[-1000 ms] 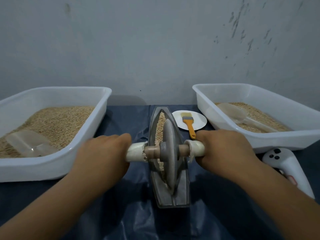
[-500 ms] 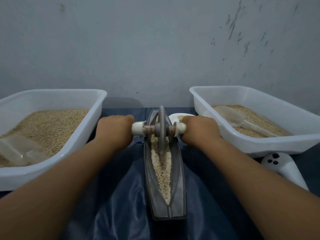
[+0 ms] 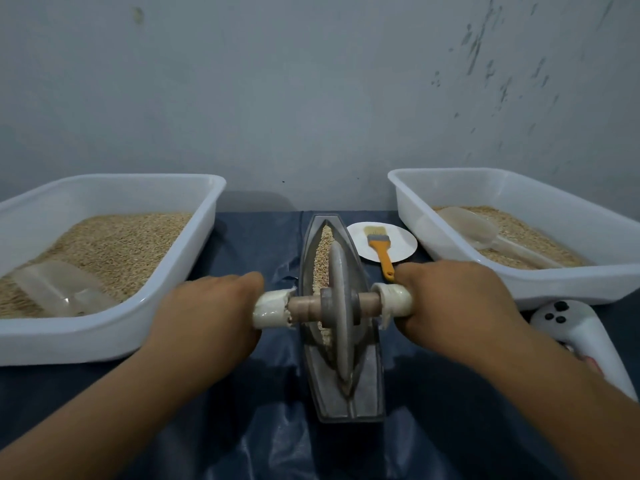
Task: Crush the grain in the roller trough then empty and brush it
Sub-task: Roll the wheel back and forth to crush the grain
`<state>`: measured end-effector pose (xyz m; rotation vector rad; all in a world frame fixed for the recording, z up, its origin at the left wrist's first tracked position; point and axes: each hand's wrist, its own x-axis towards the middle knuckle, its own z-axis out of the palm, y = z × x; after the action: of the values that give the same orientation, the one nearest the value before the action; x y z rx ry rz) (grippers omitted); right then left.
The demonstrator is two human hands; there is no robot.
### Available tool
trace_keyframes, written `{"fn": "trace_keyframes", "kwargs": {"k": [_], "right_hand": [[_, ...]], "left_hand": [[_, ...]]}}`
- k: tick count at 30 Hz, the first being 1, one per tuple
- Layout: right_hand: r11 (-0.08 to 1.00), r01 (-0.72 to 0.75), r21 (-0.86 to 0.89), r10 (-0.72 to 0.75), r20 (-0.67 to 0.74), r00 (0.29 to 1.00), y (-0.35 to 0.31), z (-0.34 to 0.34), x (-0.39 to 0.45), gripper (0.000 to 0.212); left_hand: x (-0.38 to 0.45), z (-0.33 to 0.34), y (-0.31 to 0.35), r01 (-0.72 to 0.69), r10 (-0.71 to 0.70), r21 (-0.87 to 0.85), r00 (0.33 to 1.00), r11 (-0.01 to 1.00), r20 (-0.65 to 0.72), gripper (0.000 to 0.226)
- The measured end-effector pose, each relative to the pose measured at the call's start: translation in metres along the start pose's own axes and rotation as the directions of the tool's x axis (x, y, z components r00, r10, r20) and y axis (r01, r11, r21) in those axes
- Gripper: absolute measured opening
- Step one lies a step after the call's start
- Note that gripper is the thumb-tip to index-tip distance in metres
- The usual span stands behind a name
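Note:
A grey boat-shaped metal trough (image 3: 367,396) lies lengthwise on the dark blue cloth in the middle, with pale grain (image 3: 322,251) showing in its far half. A grey roller wheel (image 3: 338,317) stands upright in the near half of the trough on a wooden axle with white-wrapped handles. My left hand (image 3: 207,317) grips the left handle and my right hand (image 3: 453,303) grips the right handle. An orange-handled brush (image 3: 381,247) lies on a small white plate (image 3: 401,242) just beyond my right hand.
A white tub (image 3: 114,334) of grain with a clear scoop (image 3: 59,289) stands at the left. Another white tub (image 3: 568,289) with grain and a clear scoop (image 3: 474,230) stands at the right. A white controller (image 3: 581,337) lies by my right forearm. A wall closes the back.
Both hands pushed the wheel to the far end of the trough, then pulled it back to the near half. Grain near the front is hidden by the wheel again.

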<state>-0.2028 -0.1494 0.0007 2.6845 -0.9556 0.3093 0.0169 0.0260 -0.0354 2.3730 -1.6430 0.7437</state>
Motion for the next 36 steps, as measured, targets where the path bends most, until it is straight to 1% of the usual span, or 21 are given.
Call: {"fn": "trace_keyframes", "kwargs": {"k": [3, 6, 9, 12, 13, 15, 16, 18, 20, 21, 23, 26, 28, 31, 33, 34, 35, 36], "right_hand": [[0.999, -0.034, 0.013, 0.034, -0.001, 0.999, -0.003, 0.018, 0.021, 0.023], [0.998, -0.054, 0.011, 0.055, -0.009, 0.998, -0.001, 0.037, 0.056, 0.011], [0.998, -0.066, 0.01, 0.066, -0.014, 0.998, 0.002, 0.045, 0.088, 0.01], [0.998, -0.053, 0.022, 0.054, -0.027, 0.998, 0.003, 0.048, 0.103, 0.022], [0.998, -0.051, 0.029, 0.051, -0.026, 0.998, 0.003, 0.048, 0.102, 0.023], [0.999, -0.043, 0.013, 0.044, -0.039, 0.998, 0.002, 0.047, 0.093, 0.01], [0.999, -0.035, 0.006, 0.035, -0.05, 0.998, 0.001, 0.046, 0.086, 0.01], [1.0, -0.012, -0.005, 0.011, -0.049, 0.999, -0.001, 0.041, 0.066, 0.018], [1.0, 0.009, -0.007, -0.009, -0.057, 0.998, -0.002, 0.032, 0.043, 0.013], [1.0, 0.018, -0.008, -0.018, -0.056, 0.998, -0.002, 0.026, 0.031, 0.017], [1.0, 0.025, -0.017, -0.025, -0.044, 0.999, -0.002, 0.012, 0.009, 0.028], [0.999, 0.039, -0.01, -0.039, -0.034, 0.999, 0.001, 0.0, -0.01, 0.023], [0.999, 0.037, 0.006, -0.037, -0.022, 0.999, 0.0, 0.001, -0.009, 0.021], [0.999, -0.023, 0.043, 0.022, 0.018, 1.0, -0.002, 0.015, 0.01, 0.022], [0.996, -0.071, 0.061, 0.069, 0.029, 0.997, -0.001, 0.03, 0.034, 0.017], [0.993, -0.093, 0.076, 0.089, 0.057, 0.994, 0.0, 0.036, 0.048, 0.015], [0.988, -0.116, 0.105, 0.105, 0.1, 0.989, 0.002, 0.042, 0.063, 0.021], [0.982, -0.135, 0.135, 0.115, 0.146, 0.983, 0.004, 0.046, 0.076, 0.032]], "left_hand": [[0.021, 0.015, 0.001, 0.014, -0.014, 0.007, 1.0, 1.0, -0.025, 0.032], [0.049, 0.029, -0.003, 0.08, -0.081, 0.011, 0.996, 0.997, 0.033, 0.022], [0.078, 0.038, -0.008, 0.124, -0.122, -0.011, 0.987, 0.992, 0.104, 0.015], [0.091, 0.043, -0.01, 0.153, -0.147, -0.032, 0.978, 0.988, 0.146, 0.013], [0.089, 0.042, -0.009, 0.154, -0.148, -0.03, 0.978, 0.988, 0.145, 0.013], [0.08, 0.039, -0.007, 0.142, -0.138, -0.021, 0.981, 0.99, 0.133, 0.014], [0.073, 0.036, -0.005, 0.138, -0.134, -0.021, 0.982, 0.99, 0.13, 0.014], [0.057, 0.027, -0.001, 0.129, -0.125, -0.022, 0.983, 0.991, 0.131, 0.015], [0.039, 0.016, 0.003, 0.11, -0.108, -0.011, 0.987, 0.994, 0.12, 0.016], [0.029, 0.01, 0.004, 0.101, -0.099, -0.013, 0.989, 0.995, 0.108, 0.018], [0.012, -0.001, 0.004, 0.071, -0.07, -0.02, 0.995, 0.997, 0.074, 0.024], [-0.001, -0.013, 0.003, -0.022, 0.022, 0.015, 1.0, 1.0, 0.003, 0.037], [0.0, -0.014, 0.003, -0.025, 0.025, 0.018, 1.0, 1.0, 0.011, 0.04], [0.016, 0.006, 0.002, 0.011, -0.011, 0.015, 1.0, 1.0, 0.008, 0.032], [0.036, 0.018, 0.001, 0.032, -0.032, 0.005, 0.999, 0.999, -0.026, 0.028], [0.048, 0.022, 0.0, 0.051, -0.051, 0.008, 0.999, 0.999, -0.013, 0.025], [0.061, 0.025, -0.001, 0.071, -0.071, 0.017, 0.997, 0.997, 0.022, 0.022], [0.074, 0.029, -0.003, 0.084, -0.085, 0.026, 0.995, 0.996, 0.054, 0.021]]}}
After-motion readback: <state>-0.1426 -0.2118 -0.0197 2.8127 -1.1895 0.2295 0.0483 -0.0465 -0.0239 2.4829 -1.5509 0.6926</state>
